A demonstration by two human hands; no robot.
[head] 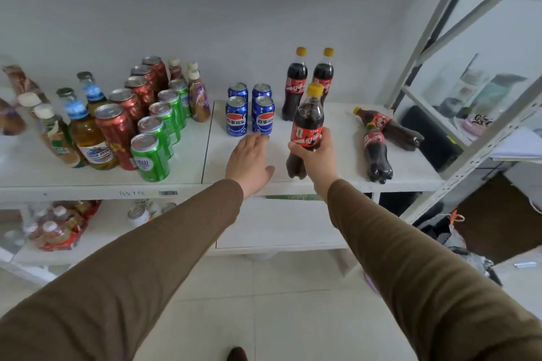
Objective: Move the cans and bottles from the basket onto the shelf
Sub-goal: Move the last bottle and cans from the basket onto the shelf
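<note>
My right hand (pixel 315 155) grips an upright cola bottle (pixel 308 117) with a yellow cap and red label, its base at the shelf (pixel 337 132). Two more cola bottles (pixel 294 85) stand behind it near the wall. Two cola bottles (pixel 378 152) lie on their sides to the right. My left hand (pixel 249 161) rests flat on the shelf, fingers apart, just in front of several blue cans (pixel 264 114). No basket is in view.
Left on the shelf stand rows of green cans (pixel 151 157), red cans (pixel 115 129), glass bottles (pixel 88 138) and small drink bottles. A metal upright (pixel 481 138) bounds the right side. The lower shelf (pixel 117 231) holds wrapped bottles.
</note>
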